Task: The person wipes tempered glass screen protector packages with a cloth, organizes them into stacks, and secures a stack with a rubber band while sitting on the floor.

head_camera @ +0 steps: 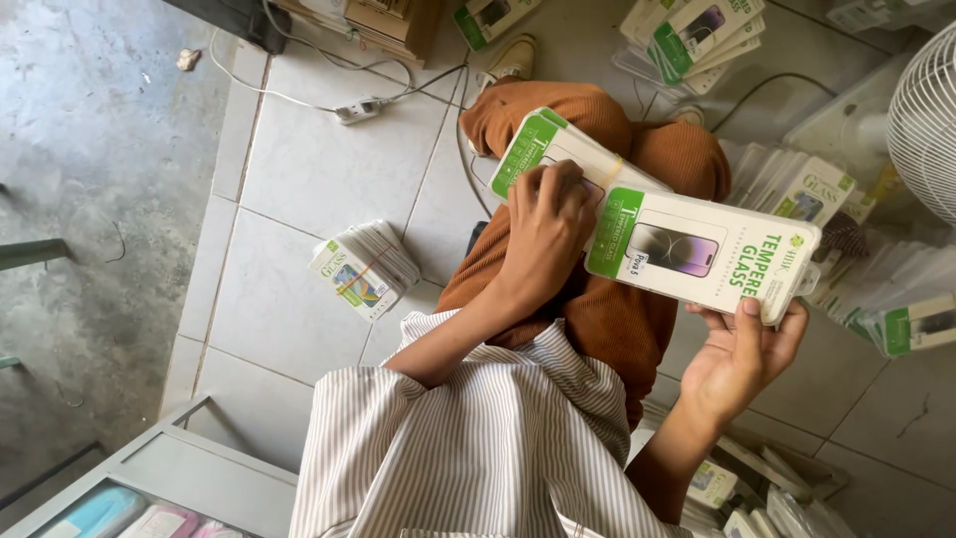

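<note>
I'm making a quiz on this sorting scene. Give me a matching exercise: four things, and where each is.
Things:
1. left hand
2. right hand
3. banded bundle of packets
4. white fan

Places:
A. at the right edge of the view
B. on the floor tiles, left of the knee
C. under the flat packet
D. on the stack of packets on the lap

Pairs: 1-D, 2-C, 3-B, 4-A

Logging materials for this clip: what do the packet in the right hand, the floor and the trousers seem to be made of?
The flat packet in the right hand looks like glossy printed card, perhaps film-covered: crisp edges, faint sheen. The floor looks like pale glazed ceramic tile, with straight grout lines and slight shine. The rust-brown trousers look like ribbed, matte fabric, possibly corduroy. The left hand rests on a banded packet stack.
</note>
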